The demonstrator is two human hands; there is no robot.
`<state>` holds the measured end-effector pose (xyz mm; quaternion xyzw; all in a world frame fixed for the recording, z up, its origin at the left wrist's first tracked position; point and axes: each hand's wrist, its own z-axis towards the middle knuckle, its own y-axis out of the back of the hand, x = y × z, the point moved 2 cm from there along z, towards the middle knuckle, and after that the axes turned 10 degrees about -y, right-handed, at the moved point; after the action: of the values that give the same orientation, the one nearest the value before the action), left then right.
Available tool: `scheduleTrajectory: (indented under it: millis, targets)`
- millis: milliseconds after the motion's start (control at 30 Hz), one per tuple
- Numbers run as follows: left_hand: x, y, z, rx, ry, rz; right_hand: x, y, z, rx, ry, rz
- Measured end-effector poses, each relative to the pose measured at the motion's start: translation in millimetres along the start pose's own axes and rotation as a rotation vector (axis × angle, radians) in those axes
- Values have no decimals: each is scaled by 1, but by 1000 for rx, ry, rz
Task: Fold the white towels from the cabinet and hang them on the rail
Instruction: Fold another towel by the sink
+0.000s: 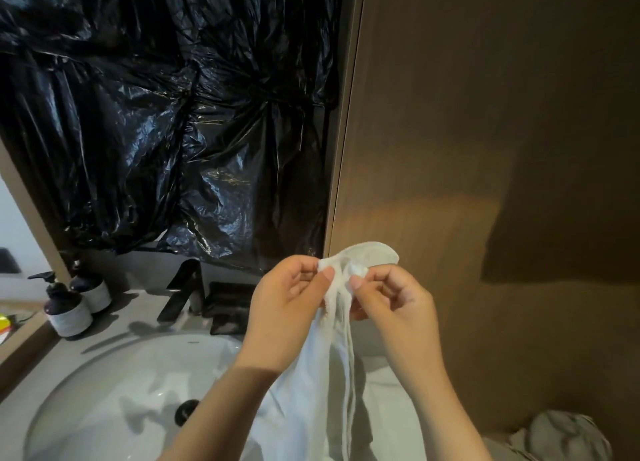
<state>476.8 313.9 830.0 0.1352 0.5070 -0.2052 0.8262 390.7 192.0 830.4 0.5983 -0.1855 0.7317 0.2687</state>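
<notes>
Pinching white towel [332,374] with left hand [289,308], right hand [391,304]

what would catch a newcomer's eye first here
At lower centre, the left hand and right hand pinch the top of a white towel that hangs over the white sink. Behind them, shiny black plastic sheeting fills the upper left.

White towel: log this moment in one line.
step: fold | left hand: pinches white towel top | right hand: pinches same edge | white towel: hangs over sink
</notes>
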Motion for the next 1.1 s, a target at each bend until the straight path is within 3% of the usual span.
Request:
scheduleTrajectory:
  millis: [267,567,833,1100]
  targets:
    - [1,13,-11,26,4,-52,1,2,-10,168,-15,66]
    - [-3,17,-19,59,-15,-74,-1,-1,-9,184,-9,66]
    - [-4,19,-23,67,-33,-53,-3,-2,-9,321,-74,37]
    - [-6,21,-21,49,-31,-16,6,-4,-14,216,13,0]
